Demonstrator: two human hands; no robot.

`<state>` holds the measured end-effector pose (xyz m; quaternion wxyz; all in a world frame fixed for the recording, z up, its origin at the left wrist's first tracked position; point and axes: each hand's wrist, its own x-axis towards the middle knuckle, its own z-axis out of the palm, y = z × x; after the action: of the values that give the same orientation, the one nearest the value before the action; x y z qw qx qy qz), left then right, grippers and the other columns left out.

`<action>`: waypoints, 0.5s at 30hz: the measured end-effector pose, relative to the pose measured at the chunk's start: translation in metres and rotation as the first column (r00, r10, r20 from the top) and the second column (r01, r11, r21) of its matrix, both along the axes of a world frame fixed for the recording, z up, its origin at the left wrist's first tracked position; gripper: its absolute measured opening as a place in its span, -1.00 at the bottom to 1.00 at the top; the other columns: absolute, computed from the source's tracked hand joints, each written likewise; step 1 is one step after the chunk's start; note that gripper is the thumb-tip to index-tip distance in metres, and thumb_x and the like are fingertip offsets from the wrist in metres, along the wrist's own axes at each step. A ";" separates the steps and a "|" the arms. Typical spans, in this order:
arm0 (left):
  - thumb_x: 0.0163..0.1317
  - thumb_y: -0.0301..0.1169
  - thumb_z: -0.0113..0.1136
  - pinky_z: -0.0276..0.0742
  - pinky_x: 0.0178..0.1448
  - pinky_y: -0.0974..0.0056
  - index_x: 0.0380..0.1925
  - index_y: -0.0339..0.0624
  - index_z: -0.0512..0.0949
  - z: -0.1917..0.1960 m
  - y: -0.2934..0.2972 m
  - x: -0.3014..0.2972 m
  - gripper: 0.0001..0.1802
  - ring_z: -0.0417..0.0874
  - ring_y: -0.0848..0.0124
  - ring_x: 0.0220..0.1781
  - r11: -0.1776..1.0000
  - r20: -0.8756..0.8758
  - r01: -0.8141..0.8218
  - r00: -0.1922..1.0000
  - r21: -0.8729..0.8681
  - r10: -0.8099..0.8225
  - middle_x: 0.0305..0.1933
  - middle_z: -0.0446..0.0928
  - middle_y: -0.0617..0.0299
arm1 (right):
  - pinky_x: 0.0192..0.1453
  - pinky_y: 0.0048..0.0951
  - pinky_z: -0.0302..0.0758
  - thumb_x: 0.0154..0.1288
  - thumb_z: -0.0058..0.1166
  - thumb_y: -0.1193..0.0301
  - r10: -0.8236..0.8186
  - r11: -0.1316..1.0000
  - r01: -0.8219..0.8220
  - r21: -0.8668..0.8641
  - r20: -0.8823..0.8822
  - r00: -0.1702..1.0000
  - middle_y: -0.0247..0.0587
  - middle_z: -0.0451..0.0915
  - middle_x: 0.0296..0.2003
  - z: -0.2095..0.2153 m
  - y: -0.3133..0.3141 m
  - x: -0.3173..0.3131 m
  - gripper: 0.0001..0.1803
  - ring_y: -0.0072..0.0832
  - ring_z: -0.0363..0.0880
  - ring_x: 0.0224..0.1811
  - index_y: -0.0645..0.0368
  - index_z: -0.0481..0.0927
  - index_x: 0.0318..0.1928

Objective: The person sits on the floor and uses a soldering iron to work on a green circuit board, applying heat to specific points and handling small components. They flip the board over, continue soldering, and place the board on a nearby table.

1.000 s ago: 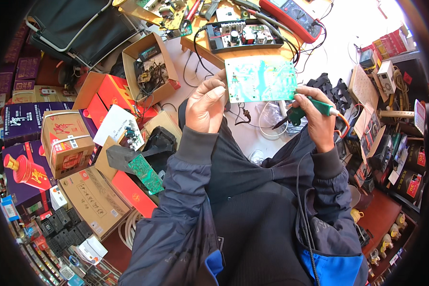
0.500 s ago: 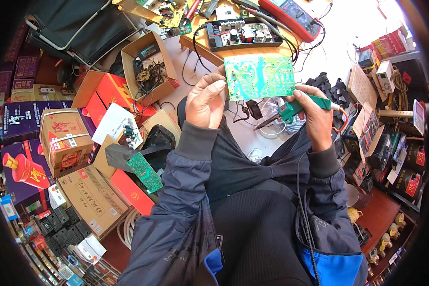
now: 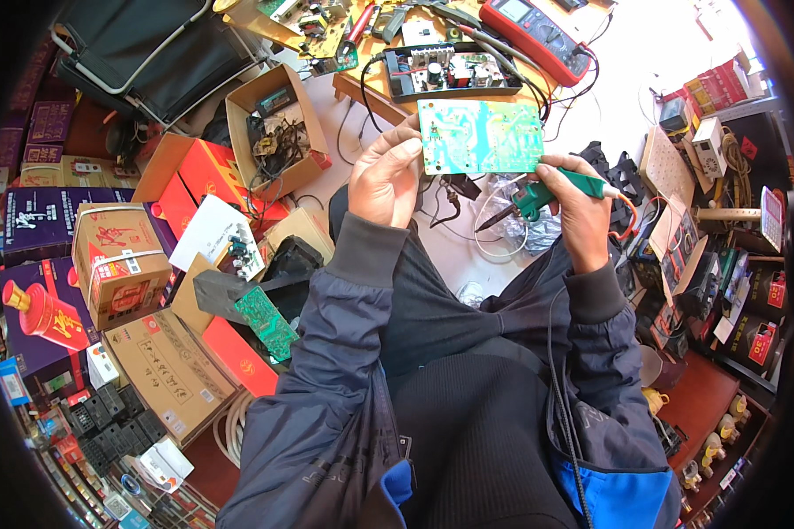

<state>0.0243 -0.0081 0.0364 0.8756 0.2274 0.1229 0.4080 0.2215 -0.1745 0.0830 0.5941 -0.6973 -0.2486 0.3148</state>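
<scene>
My left hand (image 3: 385,175) grips the left edge of a green circuit board (image 3: 480,136), held up flat with its solder side facing me. My right hand (image 3: 578,204) holds a green-handled soldering iron (image 3: 545,193) just below the board's right corner; its dark tip points down and to the left, apart from the board. A cable runs from the iron's handle down along my right sleeve. Both forearms wear a dark blue jacket.
A red multimeter (image 3: 533,25) and a black open device (image 3: 450,70) lie on the wooden bench behind the board. An open cardboard box of parts (image 3: 270,130), red boxes (image 3: 192,173) and another green board (image 3: 266,321) crowd the left. Cluttered shelves (image 3: 723,229) stand at right.
The circuit board has risen and come closer to the camera in my left hand. The soldering iron has dropped away from the board, below its right corner.
</scene>
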 end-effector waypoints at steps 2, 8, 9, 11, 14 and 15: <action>0.25 -0.64 0.19 0.36 0.44 0.13 -0.22 -0.39 0.64 -0.001 0.002 0.002 -0.87 0.55 0.23 0.25 1.000 -0.004 -0.004 1.000 0.001 0.004 0.19 0.57 -0.02 | -0.47 -0.71 0.36 0.36 0.26 0.43 0.002 0.999 0.002 -0.046 0.076 0.997 -0.22 0.76 -0.32 -0.001 0.002 0.002 -0.73 -0.70 0.65 -0.43 0.32 0.65 -0.01; 0.25 -0.64 0.19 0.34 0.46 0.14 -0.20 -0.39 0.64 -0.001 0.005 0.004 -0.86 0.54 0.23 0.27 1.000 0.004 0.008 1.000 -0.005 -0.008 0.23 0.55 -0.03 | -0.41 -0.69 0.43 0.34 0.29 0.45 0.042 0.999 -0.042 0.020 0.019 0.999 -0.23 0.75 -0.27 0.004 0.002 0.000 -0.74 -0.63 0.66 -0.43 0.32 0.67 -0.03; 0.25 -0.63 0.19 0.33 0.46 0.15 -0.19 -0.40 0.64 -0.001 0.004 0.003 -0.85 0.54 0.23 0.27 1.000 -0.010 0.000 1.000 -0.002 0.000 0.23 0.54 -0.04 | -0.37 -0.67 0.46 0.33 0.31 0.45 0.057 0.998 -0.057 0.004 0.027 0.998 -0.25 0.74 -0.25 0.006 0.000 -0.001 -0.73 -0.64 0.63 -0.40 0.31 0.69 -0.02; 0.25 -0.64 0.19 0.32 0.47 0.15 -0.19 -0.41 0.64 0.003 0.006 0.000 -0.85 0.54 0.22 0.28 1.000 -0.002 0.026 1.000 -0.010 -0.026 0.25 0.54 -0.05 | -0.32 -0.65 0.48 0.32 0.32 0.45 0.062 0.998 -0.064 0.026 0.075 0.995 -0.25 0.74 -0.24 0.008 0.000 0.000 -0.73 -0.64 0.64 -0.34 0.31 0.70 -0.01; 0.26 -0.65 0.19 0.32 0.47 0.17 -0.17 -0.42 0.63 0.014 0.010 -0.004 -0.84 0.53 0.22 0.29 0.997 0.005 0.077 0.997 -0.006 -0.077 0.27 0.52 -0.08 | -0.21 -0.63 0.52 0.30 0.33 0.46 0.065 0.998 -0.067 0.006 0.144 0.987 -0.27 0.74 -0.25 0.010 -0.002 0.004 -0.73 -0.64 0.65 -0.26 0.30 0.71 -0.02; 0.26 -0.65 0.19 0.32 0.47 0.17 -0.17 -0.43 0.63 0.019 0.011 -0.005 -0.84 0.53 0.22 0.29 0.996 0.010 0.094 0.995 0.005 -0.095 0.27 0.52 -0.08 | -0.20 -0.62 0.52 0.30 0.33 0.46 0.064 0.998 -0.062 -0.019 0.164 0.984 -0.28 0.74 -0.25 0.011 -0.002 0.006 -0.74 -0.64 0.65 -0.26 0.30 0.72 -0.03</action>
<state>0.0191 0.0032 0.0556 0.8941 0.2326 0.1065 0.3676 0.2274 -0.1767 0.0942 0.5564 -0.7167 -0.3165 0.2767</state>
